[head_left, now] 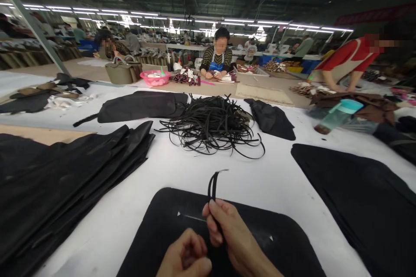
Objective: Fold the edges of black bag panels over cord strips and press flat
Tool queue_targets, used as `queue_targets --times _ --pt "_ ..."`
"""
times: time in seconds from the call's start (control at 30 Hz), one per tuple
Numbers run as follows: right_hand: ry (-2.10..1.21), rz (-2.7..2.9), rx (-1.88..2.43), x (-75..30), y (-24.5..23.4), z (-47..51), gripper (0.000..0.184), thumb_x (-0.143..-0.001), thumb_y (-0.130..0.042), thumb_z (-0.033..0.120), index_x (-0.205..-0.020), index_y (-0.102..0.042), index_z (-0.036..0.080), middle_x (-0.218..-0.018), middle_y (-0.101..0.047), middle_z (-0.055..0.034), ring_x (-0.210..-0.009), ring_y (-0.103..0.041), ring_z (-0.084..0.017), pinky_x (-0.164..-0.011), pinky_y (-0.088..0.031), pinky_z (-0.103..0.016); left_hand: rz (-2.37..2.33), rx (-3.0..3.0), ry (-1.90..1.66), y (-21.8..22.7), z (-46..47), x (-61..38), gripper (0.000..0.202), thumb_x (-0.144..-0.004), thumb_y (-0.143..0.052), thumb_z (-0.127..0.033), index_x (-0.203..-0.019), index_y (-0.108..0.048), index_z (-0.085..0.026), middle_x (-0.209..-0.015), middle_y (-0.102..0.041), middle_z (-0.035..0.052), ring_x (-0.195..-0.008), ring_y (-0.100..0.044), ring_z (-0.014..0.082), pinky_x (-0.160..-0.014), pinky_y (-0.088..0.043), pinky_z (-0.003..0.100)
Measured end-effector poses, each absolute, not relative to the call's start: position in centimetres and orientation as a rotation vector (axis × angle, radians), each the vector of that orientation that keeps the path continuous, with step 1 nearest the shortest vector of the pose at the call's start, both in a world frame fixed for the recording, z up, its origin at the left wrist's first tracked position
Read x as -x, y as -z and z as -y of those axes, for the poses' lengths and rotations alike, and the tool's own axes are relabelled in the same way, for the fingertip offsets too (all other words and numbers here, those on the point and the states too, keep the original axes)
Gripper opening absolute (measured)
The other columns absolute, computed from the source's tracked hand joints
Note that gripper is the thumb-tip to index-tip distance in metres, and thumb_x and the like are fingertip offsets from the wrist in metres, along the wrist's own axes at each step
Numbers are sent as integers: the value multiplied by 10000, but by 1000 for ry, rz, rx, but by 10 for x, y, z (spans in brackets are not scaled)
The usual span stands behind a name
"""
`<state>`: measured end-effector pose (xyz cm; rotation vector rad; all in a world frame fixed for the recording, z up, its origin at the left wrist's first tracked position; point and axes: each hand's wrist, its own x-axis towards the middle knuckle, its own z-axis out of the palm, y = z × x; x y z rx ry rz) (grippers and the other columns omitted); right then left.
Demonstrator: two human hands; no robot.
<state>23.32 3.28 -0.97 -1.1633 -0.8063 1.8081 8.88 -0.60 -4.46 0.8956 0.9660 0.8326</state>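
A narrow black strap is pinched between the thumb and fingers of my right hand. Its upper part stands up in a folded loop, with a thin end pointing right. Left of it and lower, my left hand has its fingers curled in towards the thumb; whether anything lies in them is hidden. Both hands are over a black panel with rounded corners, which bears small white triangular marks and a pale line. Beyond my hands lies a tangled heap of black straps.
Stacked black sheets lie at left, and another black panel at right. Farther back are a black piece, a turquoise-lidded bottle, a pink basin and an olive bag. Several people work beyond the white table.
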Motion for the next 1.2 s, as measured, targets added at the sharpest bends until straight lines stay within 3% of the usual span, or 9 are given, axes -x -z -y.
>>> queue_targets --times 0.2,0.37,0.47,0.6,0.7,0.8,0.87,1.0,1.2 --pt "-1994 1271 1294 -250 9 -9 512 -805 -433 672 -732 -525 174 -379 -296 105 -313 -177 -50 -338 -142 -203 -986 -620 -1160 5 -16 -86 479 -655 -727 -451 -1042 -551 -230 -961 -600 44 -910 -542 204 -831 -404 324" --pt "-1901 1451 1466 -248 6 -3 542 -802 -379 673 -702 -528 161 -374 -311 89 -329 -209 -55 -373 -165 -203 -995 -454 -1152 -1 -20 -97 336 -784 -613 -425 -1000 -619 -167 -849 -605 45 -784 -534 152 -760 -428 277" --pt "-1923 1492 1538 -248 5 -1 472 -861 -336 581 -738 -531 170 -440 -484 30 -354 -367 -84 -392 -251 -197 -920 -351 -1199 4 -24 -99 328 -818 -570 -397 -987 -637 -124 -874 -617 82 -813 -558 178 -783 -458 305" --pt "-1277 1790 1707 -270 -1 4 379 -919 -327 458 -726 -543 214 -667 -628 -18 -624 -590 -158 -574 -412 -230 -982 -236 -1299 1 -29 -75 307 -755 -651 -326 -952 -653 -90 -977 -631 133 -934 -578 232 -864 -478 336" --pt "-759 1970 1714 -292 -5 11 302 -942 -331 363 -777 -555 245 -630 -597 16 -579 -581 -140 -540 -419 -210 -1149 -381 -1300 -9 -21 -40 334 -709 -699 -348 -940 -655 -110 -888 -643 91 -658 -567 127 -585 -500 214" --pt "-480 2158 1463 -296 1 21 220 -950 -349 245 -898 -562 223 -684 -613 5 -584 -594 -124 -527 -440 -185 -1275 -534 -1047 -16 -6 -15 341 -735 -665 -418 -964 -645 -166 -724 -611 10 -372 -257 1 -325 -186 143" --pt "-223 2212 1298 -287 9 28 213 -950 -340 183 -974 -552 179 -720 -620 -23 -601 -598 -129 -547 -450 -198 -1333 -607 -860 -15 2 -14 356 -716 -669 -457 -944 -651 -184 -727 -629 13 -359 -195 -9 -342 -105 158" --pt "86 2259 1196 -263 16 32 255 -947 -303 136 -954 -557 124 -610 -571 -11 -489 -537 -128 -465 -400 -236 -1285 -771 -569 -3 9 -38 457 -671 -666 -521 -987 -648 -192 -841 -683 62 -357 -279 19 -350 -164 191" --pt "206 2405 1108 -262 16 32 311 -917 -277 86 -989 -580 70 -611 -569 -25 -479 -520 -152 -461 -382 -288 -942 -692 -187 9 13 -55 458 -664 -594 -582 -793 -601 -142 -436 -493 -50 -287 -179 24 -318 -66 222"
